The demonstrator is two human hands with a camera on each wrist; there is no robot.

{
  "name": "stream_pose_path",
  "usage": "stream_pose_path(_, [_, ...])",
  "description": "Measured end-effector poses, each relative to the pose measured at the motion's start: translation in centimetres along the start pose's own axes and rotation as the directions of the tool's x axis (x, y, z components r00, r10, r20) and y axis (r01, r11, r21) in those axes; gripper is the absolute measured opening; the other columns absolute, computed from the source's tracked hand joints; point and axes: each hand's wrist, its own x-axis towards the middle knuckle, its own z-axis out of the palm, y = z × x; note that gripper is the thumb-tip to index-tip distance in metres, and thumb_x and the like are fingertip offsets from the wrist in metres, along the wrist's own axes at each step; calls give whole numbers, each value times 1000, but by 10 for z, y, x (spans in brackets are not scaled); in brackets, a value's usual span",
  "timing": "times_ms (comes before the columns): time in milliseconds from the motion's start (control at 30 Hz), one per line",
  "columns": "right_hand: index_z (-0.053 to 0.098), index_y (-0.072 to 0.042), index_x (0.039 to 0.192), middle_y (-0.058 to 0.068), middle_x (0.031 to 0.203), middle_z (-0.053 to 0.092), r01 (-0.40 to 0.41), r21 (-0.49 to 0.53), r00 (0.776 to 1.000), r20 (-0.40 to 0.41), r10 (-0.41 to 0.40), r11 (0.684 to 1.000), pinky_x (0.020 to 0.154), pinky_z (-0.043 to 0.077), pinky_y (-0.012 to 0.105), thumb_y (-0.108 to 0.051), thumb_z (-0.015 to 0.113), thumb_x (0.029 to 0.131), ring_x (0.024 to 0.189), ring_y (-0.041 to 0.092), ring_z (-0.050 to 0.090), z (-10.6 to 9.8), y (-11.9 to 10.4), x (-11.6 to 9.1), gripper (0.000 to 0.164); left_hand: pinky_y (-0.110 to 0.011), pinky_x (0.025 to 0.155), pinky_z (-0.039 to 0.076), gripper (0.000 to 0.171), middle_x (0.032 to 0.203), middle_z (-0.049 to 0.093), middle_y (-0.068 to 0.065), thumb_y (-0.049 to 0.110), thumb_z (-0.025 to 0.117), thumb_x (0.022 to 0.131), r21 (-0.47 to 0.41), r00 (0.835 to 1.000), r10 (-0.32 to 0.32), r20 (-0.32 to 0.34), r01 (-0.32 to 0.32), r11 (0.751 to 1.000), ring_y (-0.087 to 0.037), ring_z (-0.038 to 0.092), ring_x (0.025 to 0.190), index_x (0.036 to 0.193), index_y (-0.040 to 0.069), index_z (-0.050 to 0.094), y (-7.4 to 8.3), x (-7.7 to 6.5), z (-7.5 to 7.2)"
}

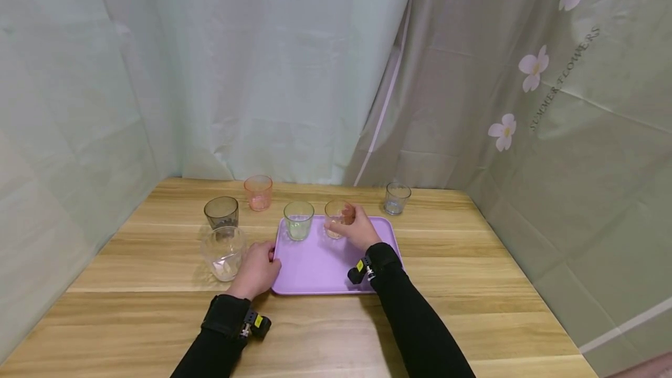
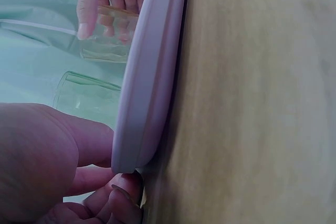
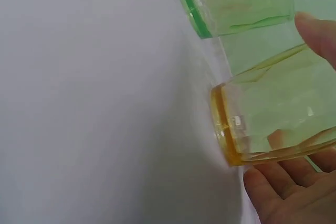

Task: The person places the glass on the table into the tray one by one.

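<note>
Amber tumbler (image 3: 273,111): upright at the far side of the purple tray (image 1: 315,270), just beside the green tumbler (image 1: 299,222); I can't tell if its base rests fully.
Right hand (image 1: 359,230): thumb on 1 side of the amber tumbler, curled fingers on the other, holding it; I can't read how hard it squeezes.
Left hand (image 1: 257,268): thumb and fingers pinch the tray's left edge, near the clear cup (image 1: 223,255).
Tumbler feel: light and stiff, I judge, with slick walls; glass or plastic I can't say, so I treat it as breakable.
Tumbler hold: I favour opposed fingertips midway up the wall, off the thin rim.
Tray feel: probably light, stiff, smooth plastic; with 2 tumblers aboard, I expect tilting to slide them.
Tray hold: the raised edges, 1 hand each side.
</note>
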Motion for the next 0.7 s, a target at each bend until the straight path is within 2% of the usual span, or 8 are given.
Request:
stream_pose_path(300, [33,-2,167,22,161,51,9,-42,1000,0,-9,999,127,39,54,-37,85,96,150,39,50,-9,-4,-2,95,-54,94,53,41,110,68,-22,4,64,98,-3,1000,-3,5,3,1000,-35,61,104,135,-13,67,-1,1,1])
stream_pose_path(467, [35,-3,167,22,161,51,23,-36,1000,-12,-24,999,127,40,54,-36,86,95,149,40,51,-15,-7,-2,94,-52,91,53,40,108,69,-21,4,64,99,-2,1000,-5,10,5,1000,-34,62,101,136,-13,67,-3,2,2])
stream_pose_path(700, [34,-2,167,23,165,48,41,-25,999,-24,-42,999,128,40,53,-36,86,95,155,42,47,-24,-10,-3,95,-55,96,52,43,113,67,-24,4,64,99,-11,1000,-6,17,6,1000,-36,60,107,138,-14,65,0,1,1])
